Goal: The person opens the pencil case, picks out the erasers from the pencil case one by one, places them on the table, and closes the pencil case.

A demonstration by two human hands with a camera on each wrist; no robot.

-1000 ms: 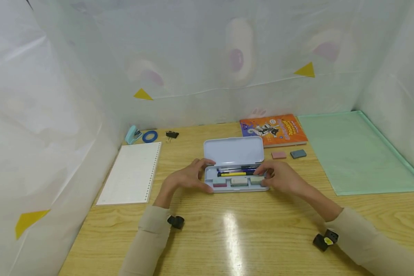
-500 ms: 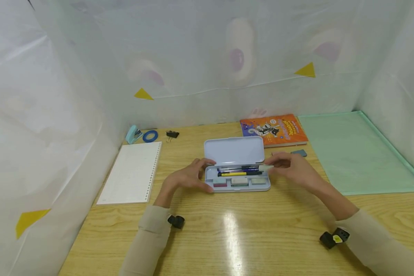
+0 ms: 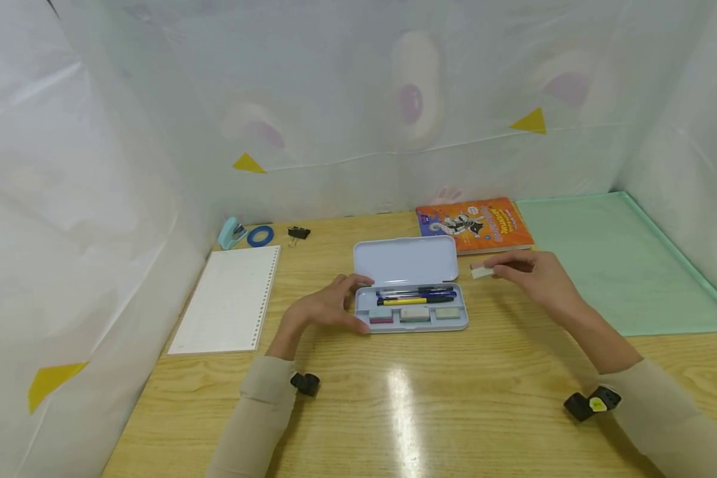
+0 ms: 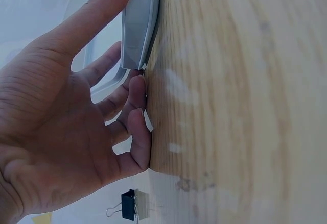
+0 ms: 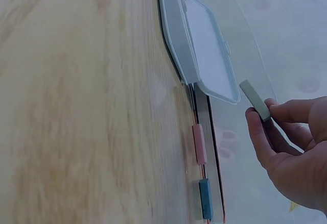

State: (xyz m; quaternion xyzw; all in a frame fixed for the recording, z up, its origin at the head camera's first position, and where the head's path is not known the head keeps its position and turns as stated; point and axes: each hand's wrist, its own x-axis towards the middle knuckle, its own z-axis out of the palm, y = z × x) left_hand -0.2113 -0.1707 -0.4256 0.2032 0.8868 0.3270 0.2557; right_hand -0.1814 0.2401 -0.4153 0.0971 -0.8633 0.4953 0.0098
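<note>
A pale blue pencil case [image 3: 405,260] lies with its lid raised at the middle of the table. My left hand [image 3: 328,305] grips its left end, thumb at the front and fingers behind. Inside are pens, one a yellow and black pen [image 3: 409,301], and three compartments with erasers, including a white eraser [image 3: 415,315] and a pale green eraser [image 3: 447,313]. Right of the case, my right hand [image 3: 540,282] pinches another pale eraser [image 5: 255,100] between thumb and fingers, held above the table. Below it in the right wrist view are a pink eraser [image 5: 200,144] and a blue eraser [image 5: 205,198].
An orange book [image 3: 478,226] lies behind the case, beside a green translucent mat [image 3: 621,265]. At left lie a sheet of punched paper [image 3: 227,299], a light blue stapler [image 3: 230,234], a blue tape roll [image 3: 259,236] and a black binder clip [image 3: 299,233].
My right hand has lifted an eraser out of the pencil case and moved it right and back, toward the loose erasers. The left hand has stayed on the case.
</note>
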